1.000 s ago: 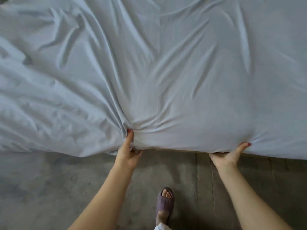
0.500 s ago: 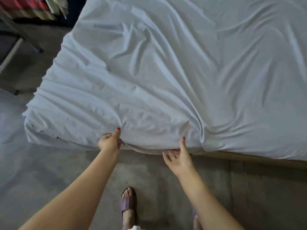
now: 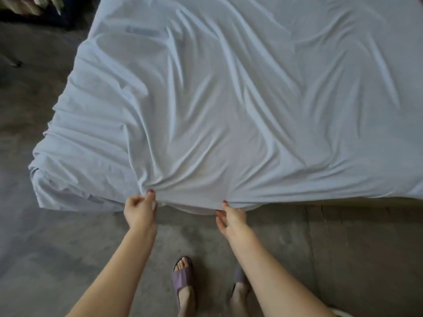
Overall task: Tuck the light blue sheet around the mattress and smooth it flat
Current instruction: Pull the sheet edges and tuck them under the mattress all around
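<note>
The light blue sheet (image 3: 229, 110) covers the mattress and lies in long wrinkles that run toward its near edge. My left hand (image 3: 139, 209) pinches the sheet's near hem, thumb on top and fingers curled under, where folds bunch together. About a forearm's length to the right, my right hand (image 3: 231, 217) holds the same hem with its thumb on the cloth and fingers curled beneath. Between the two hands the hem sags a little below the mattress edge. The mattress itself is hidden under the sheet, except a thin tan strip (image 3: 343, 199) at the right.
A grey concrete floor (image 3: 57, 259) runs along the near side and left of the bed. My feet in purple slippers (image 3: 183, 277) stand just before the edge. Dark clutter and striped cloth (image 3: 34, 8) sit at the far left corner.
I have stepped left along the bed edge; the left corner came into view. Both hands took new holds on the hem, the right hand going from open under the edge to gripping.
</note>
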